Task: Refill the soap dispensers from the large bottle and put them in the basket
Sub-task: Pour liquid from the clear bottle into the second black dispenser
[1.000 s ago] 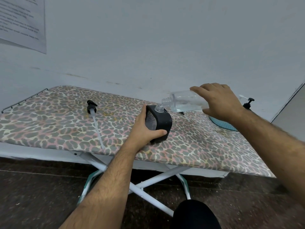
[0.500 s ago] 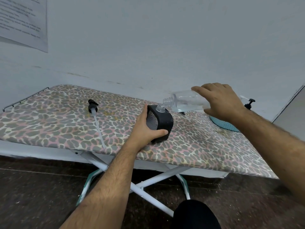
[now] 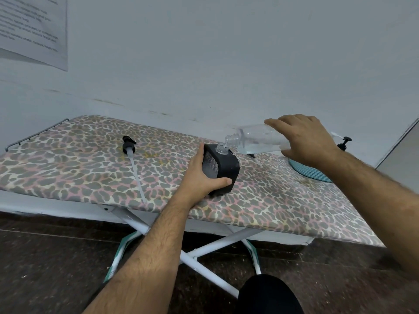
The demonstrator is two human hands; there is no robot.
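A black soap dispenser (image 3: 226,169) with a clear neck stands on the leopard-print ironing board (image 3: 68,168), its pump removed. My left hand (image 3: 200,175) grips its left side. My right hand (image 3: 303,139) holds the large clear bottle (image 3: 254,139) tipped nearly flat, its open mouth just above the dispenser's neck, with a little clear liquid low in the bottle. The black pump head with its long white tube (image 3: 132,164) lies on the board to the left. A teal woven basket (image 3: 310,172) sits behind my right wrist, mostly hidden.
Another black pump top (image 3: 343,142) shows at the far right behind my right hand. The board stands against a pale wall on white crossed legs (image 3: 204,252). A printed paper sheet (image 3: 34,30) hangs at upper left. Dark floor lies below.
The bottle's mouth has dropped slightly closer to the dispenser's neck. Both hands keep their grips and the dispenser has not moved.
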